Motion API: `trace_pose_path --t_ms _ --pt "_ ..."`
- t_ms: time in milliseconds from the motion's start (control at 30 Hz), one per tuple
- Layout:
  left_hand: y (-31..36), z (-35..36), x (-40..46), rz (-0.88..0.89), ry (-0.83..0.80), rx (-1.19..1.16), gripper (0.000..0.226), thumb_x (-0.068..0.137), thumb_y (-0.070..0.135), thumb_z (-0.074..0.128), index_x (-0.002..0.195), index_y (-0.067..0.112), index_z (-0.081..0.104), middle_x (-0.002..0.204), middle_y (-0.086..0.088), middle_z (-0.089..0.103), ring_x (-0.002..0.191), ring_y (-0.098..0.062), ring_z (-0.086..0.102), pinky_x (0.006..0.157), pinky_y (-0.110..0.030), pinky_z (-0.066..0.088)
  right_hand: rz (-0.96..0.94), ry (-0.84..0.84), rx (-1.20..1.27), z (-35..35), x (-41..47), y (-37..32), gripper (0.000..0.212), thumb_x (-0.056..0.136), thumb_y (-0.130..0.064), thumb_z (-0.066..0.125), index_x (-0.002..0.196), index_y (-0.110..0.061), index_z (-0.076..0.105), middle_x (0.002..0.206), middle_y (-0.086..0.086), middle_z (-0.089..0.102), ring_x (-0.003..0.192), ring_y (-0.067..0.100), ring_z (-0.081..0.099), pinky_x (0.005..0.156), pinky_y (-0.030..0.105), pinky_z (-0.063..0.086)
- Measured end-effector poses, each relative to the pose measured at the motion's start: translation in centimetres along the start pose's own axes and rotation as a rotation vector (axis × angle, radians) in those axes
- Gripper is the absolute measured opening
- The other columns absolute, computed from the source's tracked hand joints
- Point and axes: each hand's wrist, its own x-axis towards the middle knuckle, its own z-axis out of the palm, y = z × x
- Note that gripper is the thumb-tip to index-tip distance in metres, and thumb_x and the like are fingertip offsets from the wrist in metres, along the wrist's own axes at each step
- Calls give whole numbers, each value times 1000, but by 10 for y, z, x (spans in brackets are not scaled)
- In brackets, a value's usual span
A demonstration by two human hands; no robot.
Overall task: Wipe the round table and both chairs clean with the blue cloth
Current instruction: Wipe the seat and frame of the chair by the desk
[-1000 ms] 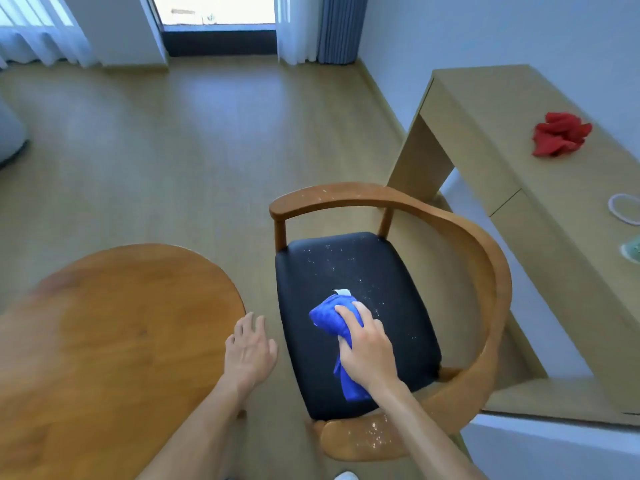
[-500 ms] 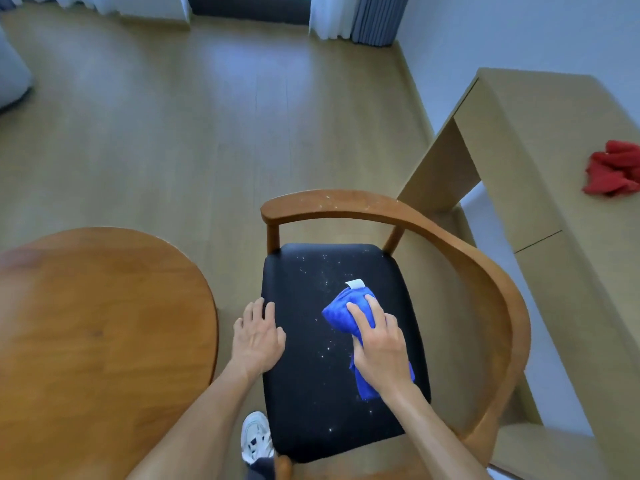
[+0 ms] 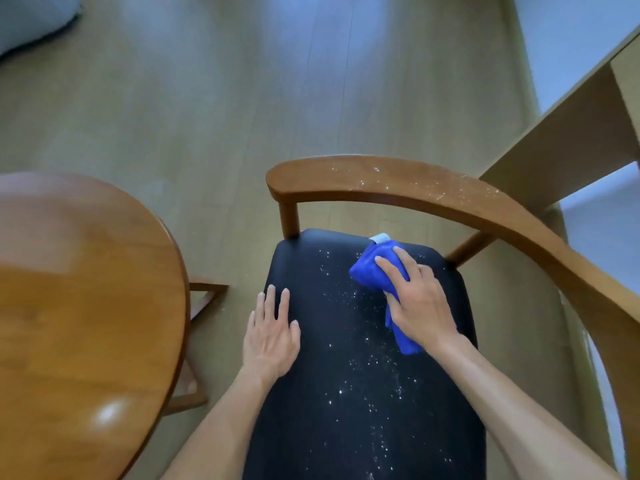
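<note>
A wooden chair (image 3: 433,192) with a curved backrest stands before me. Its black seat (image 3: 346,393) is sprinkled with white crumbs, and crumbs also lie on the backrest. My right hand (image 3: 415,303) presses the bunched blue cloth (image 3: 374,271) onto the far right part of the seat, fingers curled over the cloth. My left hand (image 3: 272,337) lies flat on the seat's left edge with fingers straight. The round wooden table (image 3: 79,323) is at the left, its top glossy.
A light wooden desk (image 3: 568,133) stands at the right behind the chair. The table's leg frame (image 3: 201,299) shows between table and chair. A grey cushion edge (image 3: 31,19) lies on the floor at the far left.
My right hand has pushed the blue cloth from the middle of the seat to its far edge. My left hand moved from beside the chair onto the seat. The view tilted down.
</note>
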Motion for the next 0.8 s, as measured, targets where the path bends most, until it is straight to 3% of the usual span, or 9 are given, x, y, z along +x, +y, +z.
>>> trace_pose_path --t_ms 133,233,333,600,700,800 --pt "-5 43 1 -8 68 6 63 96 41 11 145 19 -20 154 -6 -25 145 -24 -18 119 -40 5 -192 -7 36 46 73 -4 64 87 -14 56 147 -20 36 155 -1 28 107 35 47 88 46 42" --pt "-6 51 4 4 129 -45 64 89 42 7 147 18 -6 157 -8 -12 145 -23 -13 118 -44 4 -298 -90 -23 77 112 -14 63 89 -38 56 147 -33 33 159 -3 16 124 33 37 91 43 40" --pt "-8 56 6 9 149 -54 64 89 40 11 147 18 -3 158 -8 -7 147 -25 -6 119 -44 6 -266 -87 -93 97 123 -10 66 81 -59 59 140 -41 39 155 5 23 119 35 38 85 42 37" --pt "-15 63 5 32 166 -200 63 90 34 18 149 23 0 159 0 -7 147 -18 -9 119 -42 3 -298 36 -28 100 72 -21 40 76 -31 69 115 -21 67 126 16 58 89 39 56 69 43 45" --pt "-17 62 6 39 174 -256 62 90 32 17 149 26 2 159 3 -7 147 -15 -9 119 -40 0 -371 46 29 107 -5 -24 40 67 -21 71 107 -19 70 121 17 62 80 37 57 63 39 46" --pt "-18 60 5 36 154 -259 61 90 33 15 149 28 1 159 5 -8 146 -13 -12 119 -38 -2 -474 -107 90 117 -116 -31 39 64 -15 64 102 -21 70 117 16 64 77 34 57 61 36 45"
